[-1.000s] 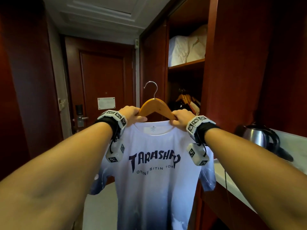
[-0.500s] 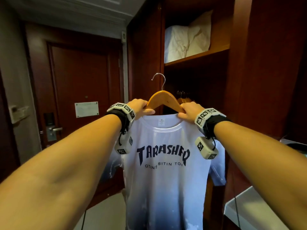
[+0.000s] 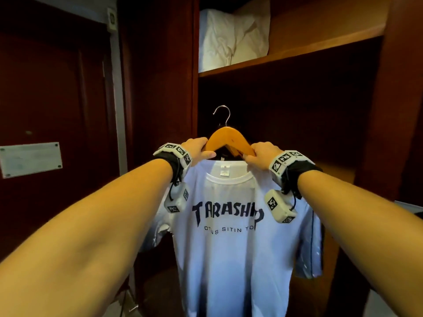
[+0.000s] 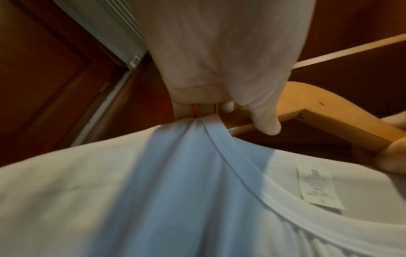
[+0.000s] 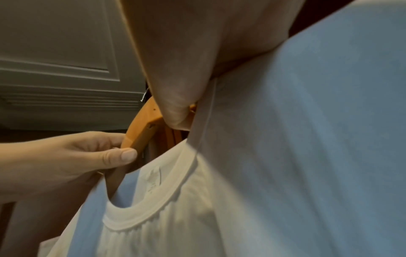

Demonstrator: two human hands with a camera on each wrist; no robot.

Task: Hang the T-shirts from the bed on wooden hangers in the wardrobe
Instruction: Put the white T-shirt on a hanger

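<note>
A white T-shirt [image 3: 229, 248] with dark lettering hangs from a wooden hanger [image 3: 227, 137] with a metal hook [image 3: 223, 114]. I hold it up in front of the dark hanging space of the wardrobe [image 3: 297, 110]. My left hand [image 3: 198, 148] grips the hanger's left arm where the shirt's shoulder lies; my right hand [image 3: 259, 155] grips the right arm likewise. In the left wrist view my left hand [image 4: 219, 83] has its thumb on the hanger [image 4: 318, 107] above the shirt's collar [image 4: 237, 167]. The right wrist view shows the shirt [image 5: 307, 156], the hanger [image 5: 140, 132] and my left hand [image 5: 92, 153]. The rail is hidden in shadow.
A wooden shelf [image 3: 286, 57] above the hanging space carries folded white bedding [image 3: 231, 40]. The wardrobe's side panel [image 3: 160, 76] stands left of the opening. A dark red door with a white notice plate [image 3: 29, 159] is at the far left. A pale counter corner [image 3: 409, 207] shows at right.
The view has closed in on the wardrobe opening with the shirt and hanger carried along, still level. Both hands keep the same grip. The kettle and counter have slid out of view.
</note>
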